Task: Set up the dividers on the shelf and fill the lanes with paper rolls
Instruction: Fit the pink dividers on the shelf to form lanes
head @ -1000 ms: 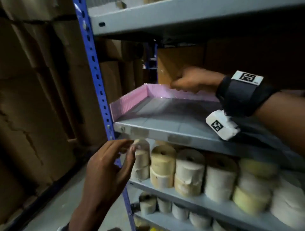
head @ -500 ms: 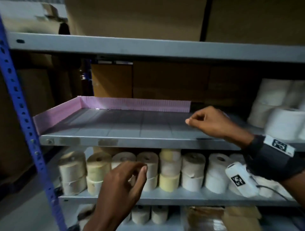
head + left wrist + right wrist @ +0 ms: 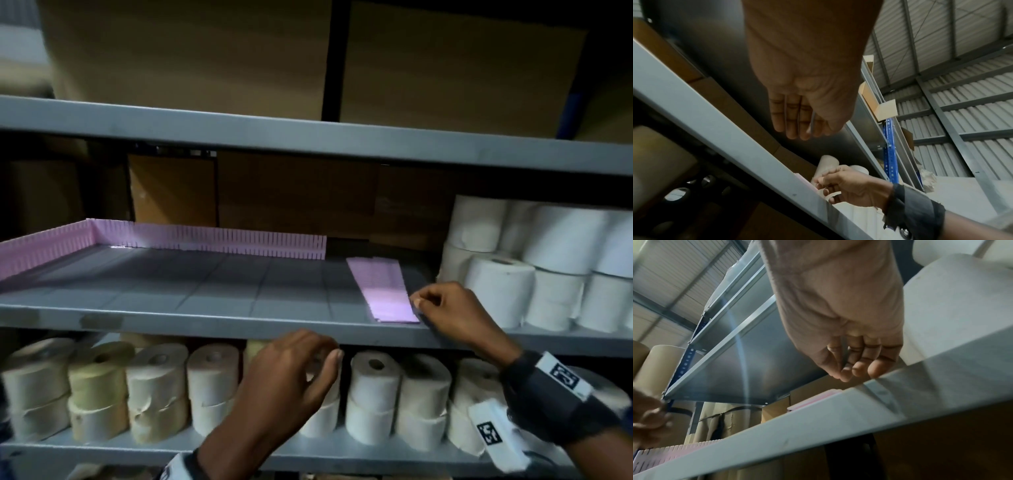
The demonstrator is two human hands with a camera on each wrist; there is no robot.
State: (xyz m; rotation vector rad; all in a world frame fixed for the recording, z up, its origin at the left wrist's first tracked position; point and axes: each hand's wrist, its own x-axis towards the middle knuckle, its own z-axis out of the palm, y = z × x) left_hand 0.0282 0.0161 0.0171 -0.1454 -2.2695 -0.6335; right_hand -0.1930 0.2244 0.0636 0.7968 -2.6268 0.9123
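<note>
Pink slotted divider strips [image 3: 226, 241] stand along the back and left side [image 3: 44, 248] of the grey shelf [image 3: 205, 313]. A flat stack of pink dividers [image 3: 380, 287] lies on the shelf's right part; its edge also shows as the pink stack [image 3: 818, 400]. My right hand [image 3: 442, 308] has curled fingers, and the thumb tip touches the stack's front right corner. A real pinch cannot be made out. My left hand [image 3: 298, 373] hovers in front of the lower shelf with relaxed fingers [image 3: 795, 120], holding nothing. White paper rolls [image 3: 534, 270] are stacked just right of my right hand.
Cream and yellowish rolls [image 3: 154, 390] fill the lower shelf [image 3: 85, 445] in stacked rows behind my left hand. An upper grey shelf [image 3: 308, 140] carries cardboard boxes [image 3: 191, 58]. More cardboard [image 3: 291, 195] stands behind the divider shelf. A blue upright [image 3: 889, 151] stands to the right.
My right hand has moved right along the shelf, from the back divider to the flat pink stack. My left hand shifted right in front of the lower rolls. The view swung right.
</note>
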